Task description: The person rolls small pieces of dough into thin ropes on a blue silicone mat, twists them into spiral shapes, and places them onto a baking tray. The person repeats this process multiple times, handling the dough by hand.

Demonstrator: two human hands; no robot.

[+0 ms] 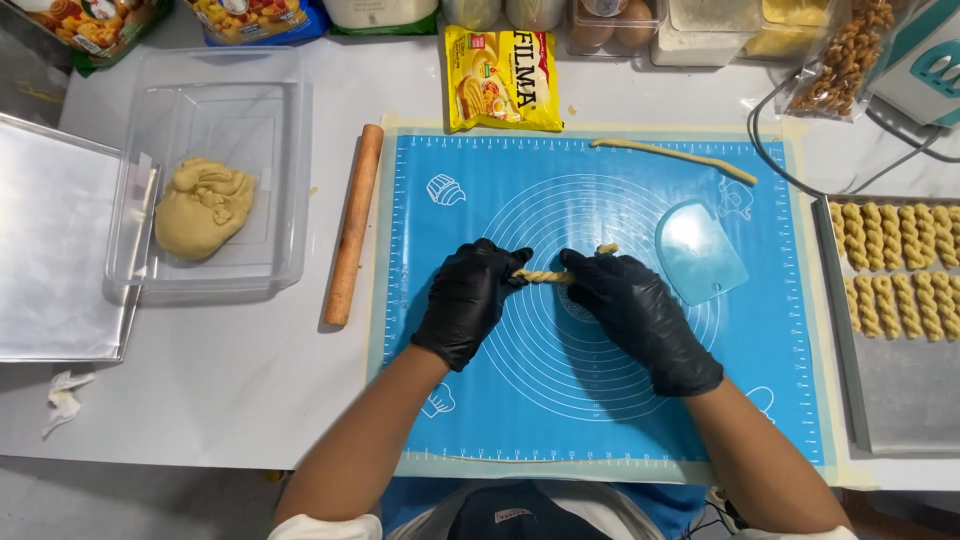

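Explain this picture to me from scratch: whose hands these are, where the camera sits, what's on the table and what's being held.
There is no machine here. The single picture comes from a camera on a person's head, looking down. The left hand and right hand, both in black gloves, pinch the ends of a twisted dough stick over a blue baking mat. Around it lie a wooden rolling pin, a clear tub holding a dough lump, a plastic scraper, a thin dough rope and a tray of finished twists.

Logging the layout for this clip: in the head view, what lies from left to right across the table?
Metal tray → clear tub holding dough lump → rolling pin → left hand → right hand → blue scraper → baking tray of twisted dough sticks.
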